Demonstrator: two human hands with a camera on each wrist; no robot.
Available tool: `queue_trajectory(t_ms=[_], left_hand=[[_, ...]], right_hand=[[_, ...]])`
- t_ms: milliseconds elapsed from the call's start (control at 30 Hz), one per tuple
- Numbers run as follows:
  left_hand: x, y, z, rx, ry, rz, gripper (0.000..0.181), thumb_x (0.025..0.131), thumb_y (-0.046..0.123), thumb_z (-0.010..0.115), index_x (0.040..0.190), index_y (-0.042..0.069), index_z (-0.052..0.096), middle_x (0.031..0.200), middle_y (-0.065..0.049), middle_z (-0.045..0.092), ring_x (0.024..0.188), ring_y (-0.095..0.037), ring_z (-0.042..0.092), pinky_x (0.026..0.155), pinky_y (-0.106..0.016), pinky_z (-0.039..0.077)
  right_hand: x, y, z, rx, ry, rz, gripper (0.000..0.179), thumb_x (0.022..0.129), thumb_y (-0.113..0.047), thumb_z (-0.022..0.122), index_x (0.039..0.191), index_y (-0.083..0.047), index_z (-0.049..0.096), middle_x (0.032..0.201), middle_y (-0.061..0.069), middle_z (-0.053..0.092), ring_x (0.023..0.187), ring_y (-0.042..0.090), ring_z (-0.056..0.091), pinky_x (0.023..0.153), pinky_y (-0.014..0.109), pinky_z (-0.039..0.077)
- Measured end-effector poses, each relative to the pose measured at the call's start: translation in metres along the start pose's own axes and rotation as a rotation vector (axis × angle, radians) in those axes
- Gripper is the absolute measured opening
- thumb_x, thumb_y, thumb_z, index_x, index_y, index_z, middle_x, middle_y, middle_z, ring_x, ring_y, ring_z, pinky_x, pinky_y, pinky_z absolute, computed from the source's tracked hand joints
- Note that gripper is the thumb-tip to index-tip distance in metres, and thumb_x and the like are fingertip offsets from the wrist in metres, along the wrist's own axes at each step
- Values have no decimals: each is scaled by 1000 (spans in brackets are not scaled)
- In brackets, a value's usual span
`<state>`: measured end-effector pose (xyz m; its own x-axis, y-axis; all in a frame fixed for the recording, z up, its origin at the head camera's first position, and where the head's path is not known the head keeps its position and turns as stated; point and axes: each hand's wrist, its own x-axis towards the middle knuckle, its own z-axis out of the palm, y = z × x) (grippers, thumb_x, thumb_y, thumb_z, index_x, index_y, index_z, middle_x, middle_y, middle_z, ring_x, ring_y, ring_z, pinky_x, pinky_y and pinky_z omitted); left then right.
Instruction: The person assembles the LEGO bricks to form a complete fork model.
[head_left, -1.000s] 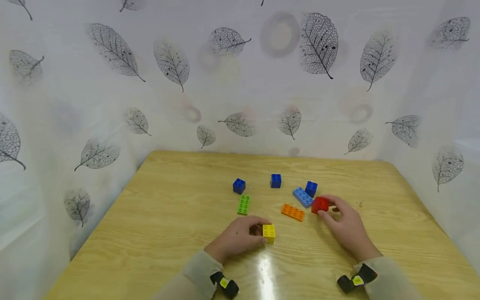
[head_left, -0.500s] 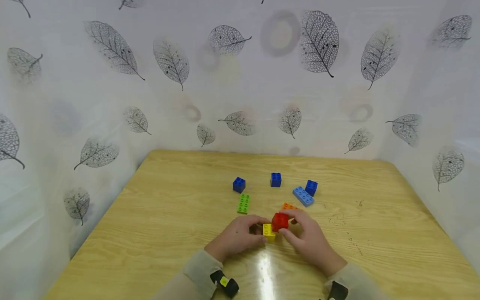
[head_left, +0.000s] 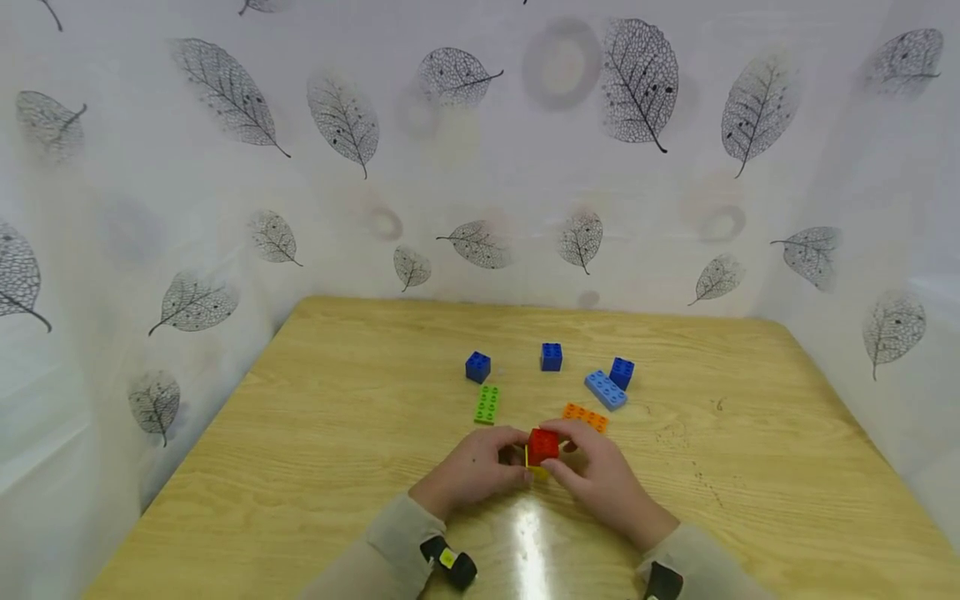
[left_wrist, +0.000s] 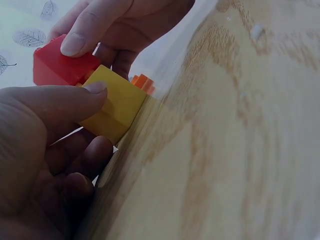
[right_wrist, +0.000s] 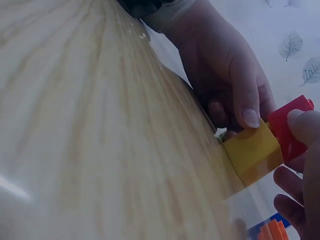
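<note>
My left hand pinches a yellow building brick between thumb and fingers, and the brick stands on the wooden table. Directly over it is a red building brick, which my right hand holds by its sides. From the head view the red brick covers most of the yellow one. Both wrist views show a narrow gap with a yellow stud between the two bricks, so the red one is not flush. An orange brick lies just beyond the right hand's fingers.
A green brick lies beyond the left hand. Several blue bricks stand farther back, including a dark blue one in the middle. A light blue brick lies at the right. A leaf-print sheet hangs around the table.
My right hand has carried the red brick leftward from near the light blue brick, first to the yellow brick's right side, now over its top. My left hand has stayed on the yellow brick.
</note>
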<state>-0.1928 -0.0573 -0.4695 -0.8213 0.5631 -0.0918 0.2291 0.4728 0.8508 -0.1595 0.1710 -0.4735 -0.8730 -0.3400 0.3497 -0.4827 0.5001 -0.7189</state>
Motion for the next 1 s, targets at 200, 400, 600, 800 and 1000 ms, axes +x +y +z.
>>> queue_trajectory(t_ms=[200, 400, 600, 800, 1000], left_hand=[[0, 0, 0, -3, 1, 6, 37, 88, 24, 79, 124, 24, 71, 95, 15, 65, 87, -7, 60, 79, -30, 50], [-1, 2, -1, -7, 3, 3, 35, 87, 24, 80, 120, 26, 72, 98, 16, 66, 88, -7, 59, 80, -31, 49], [1, 0, 0, -26, -5, -9, 37, 88, 23, 80, 124, 24, 69, 100, 15, 66, 89, -7, 61, 80, -30, 51], [0, 4, -1, -119, 58, -2, 47, 89, 26, 78, 133, 26, 61, 112, 14, 64, 103, -8, 60, 87, -33, 51], [-3, 8, -4, -207, 125, 89, 46, 92, 33, 76, 134, 23, 59, 124, 12, 61, 115, -13, 58, 94, -33, 50]], right_hand=[[2, -7, 1, -8, -29, 20, 41, 94, -24, 75, 133, -19, 62, 120, -12, 65, 94, 5, 63, 80, 32, 57], [5, -8, -1, -47, -59, 10, 40, 94, -26, 75, 133, -21, 64, 116, -14, 64, 97, 5, 63, 81, 32, 57], [4, -4, -2, 10, -76, 3, 46, 96, -27, 73, 139, -17, 61, 120, -11, 64, 98, 7, 65, 82, 31, 57], [0, 2, -1, 43, -59, 12, 52, 99, -28, 69, 147, -16, 54, 124, -9, 63, 98, 7, 64, 83, 31, 56], [0, 1, 0, 121, -11, 16, 46, 99, -24, 68, 141, -9, 53, 119, -6, 64, 100, 14, 65, 84, 32, 56]])
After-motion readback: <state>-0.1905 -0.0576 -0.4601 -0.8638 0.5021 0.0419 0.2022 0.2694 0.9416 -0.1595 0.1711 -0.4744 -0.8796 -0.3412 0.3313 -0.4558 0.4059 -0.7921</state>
